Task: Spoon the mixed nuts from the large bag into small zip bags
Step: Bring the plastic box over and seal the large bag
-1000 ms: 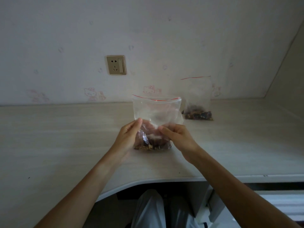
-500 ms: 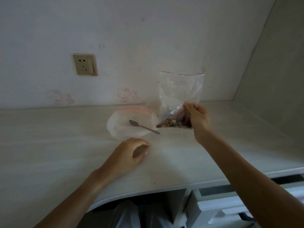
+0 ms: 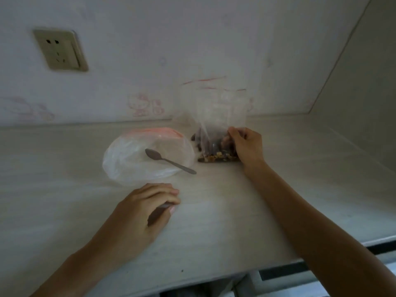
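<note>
A small zip bag (image 3: 220, 133) stands upright on the pale desk (image 3: 278, 189), toward the far side and right of centre, its bottom filled with mixed nuts (image 3: 216, 156), brown and yellowish pieces packed along the base. The upper part of the bag is clear and blurred, with a thin red strip at the top. The right hand (image 3: 246, 146) grips the bag's lower right edge, fingers curled round the plastic and thumb in front. Just behind it, a second small bag (image 3: 188, 108) stands against the wall, also with dark nuts at its foot, though blur makes its outline hard to follow.

To the left of these lies the large bag (image 3: 147, 155), flat and rumpled, its red-orange zip edge on the far side. It looks nearly empty; I cannot make out nuts inside. A metal spoon (image 3: 169, 160) rests across it, bowl toward the left and far, handle pointing right and near, its tip reaching the bare desk.

The left hand (image 3: 147, 209) rests on the desk nearer to me, below the large bag, fingers loosely curled and holding nothing.

On the far wall to the left sits a beige socket (image 3: 61, 50), and faint pink cartoon stickers (image 3: 145, 105) run along the wall's base.
</note>
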Motion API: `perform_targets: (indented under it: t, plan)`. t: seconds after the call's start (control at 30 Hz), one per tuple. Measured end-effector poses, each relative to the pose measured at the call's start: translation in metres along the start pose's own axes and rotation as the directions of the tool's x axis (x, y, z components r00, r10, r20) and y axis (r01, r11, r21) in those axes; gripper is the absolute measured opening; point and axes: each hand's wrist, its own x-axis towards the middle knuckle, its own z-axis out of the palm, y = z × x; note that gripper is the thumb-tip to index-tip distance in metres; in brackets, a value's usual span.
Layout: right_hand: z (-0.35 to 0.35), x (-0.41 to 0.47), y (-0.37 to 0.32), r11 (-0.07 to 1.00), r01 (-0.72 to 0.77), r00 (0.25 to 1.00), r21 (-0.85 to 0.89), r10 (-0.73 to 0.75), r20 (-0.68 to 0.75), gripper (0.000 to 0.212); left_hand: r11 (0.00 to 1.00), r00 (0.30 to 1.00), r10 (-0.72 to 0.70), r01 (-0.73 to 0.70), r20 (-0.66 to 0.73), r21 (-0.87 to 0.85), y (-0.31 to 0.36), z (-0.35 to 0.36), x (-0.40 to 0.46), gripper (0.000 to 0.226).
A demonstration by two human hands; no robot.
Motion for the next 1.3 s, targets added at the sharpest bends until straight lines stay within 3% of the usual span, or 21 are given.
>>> perform_targets:
  t: [0.13, 0.3, 0.43, 0.57, 0.6, 0.67, 0.73, 0.9, 1.0, 1.13, 1.3]
  plan:
    - [-0.005, 0.009, 0.005, 0.999, 0.012, 0.998, -0.05, -0.009, 0.061, 0.03, 0.999, 1.0, -0.01, 0.01, 0.027, -0.033, -0.01, 0.005, 0.002, 0.022]
    - [-0.042, 0.023, -0.051, 0.871, -0.028, 0.982, -0.49, 0.115, 0.149, 0.045, 0.981, 0.981, -0.139, 0.156, 0.136, -0.116, 0.001, -0.006, 0.002, 0.026]
    - [-0.071, -0.01, -0.111, 0.892, -0.05, 0.967, -0.449, 0.156, 0.204, 0.01, 0.917, 0.927, -0.3, 0.345, 0.227, -0.198, 0.03, -0.046, 0.013, 0.03]
    - [-0.083, -0.077, -0.164, 0.905, 0.086, 0.897, -0.416, 0.111, 0.427, 0.013, 0.861, 0.885, -0.422, 0.459, 0.198, -0.217, 0.072, -0.113, 0.014, 0.031]
    - [-0.088, -0.098, -0.176, 0.892, 0.156, 0.852, -0.423, 0.095, 0.514, 0.009, 0.837, 0.869, -0.459, 0.493, 0.185, -0.238, 0.085, -0.131, 0.008, 0.032]
    - [-0.097, -0.137, -0.202, 0.859, 0.267, 0.76, -0.436, 0.091, 0.643, 0.02, 0.784, 0.83, -0.535, 0.557, 0.156, -0.274, 0.112, -0.164, -0.012, 0.034]
    - [-0.1, -0.167, -0.221, 0.884, 0.287, 0.69, -0.369, 0.076, 0.72, 0.024, 0.714, 0.765, -0.632, 0.636, 0.121, -0.293, 0.138, -0.189, -0.041, 0.029]
    - [-0.075, -0.204, -0.248, 0.921, 0.184, 0.538, -0.344, 0.199, 0.819, 0.018, 0.454, 0.48, -0.877, 0.819, -0.017, -0.351, 0.207, -0.218, -0.132, 0.022]
    - [-0.028, -0.199, -0.256, 0.921, 0.275, 0.331, -0.275, 0.178, 0.927, 0.017, 0.296, 0.268, -0.955, 0.841, -0.127, -0.453, 0.239, -0.219, -0.176, 0.023]
    - [0.048, -0.199, -0.268, 0.871, 0.473, -0.046, -0.135, 0.177, 0.983, 0.021, 0.163, 0.041, -0.973, 0.816, -0.226, -0.554, 0.271, -0.22, -0.22, 0.021]
    - [0.159, -0.243, -0.295, 0.824, 0.56, -0.291, 0.084, 0.1, 0.952, 0.019, 0.09, -0.155, -0.94, 0.747, -0.305, -0.658, 0.285, -0.228, -0.272, 0.027]
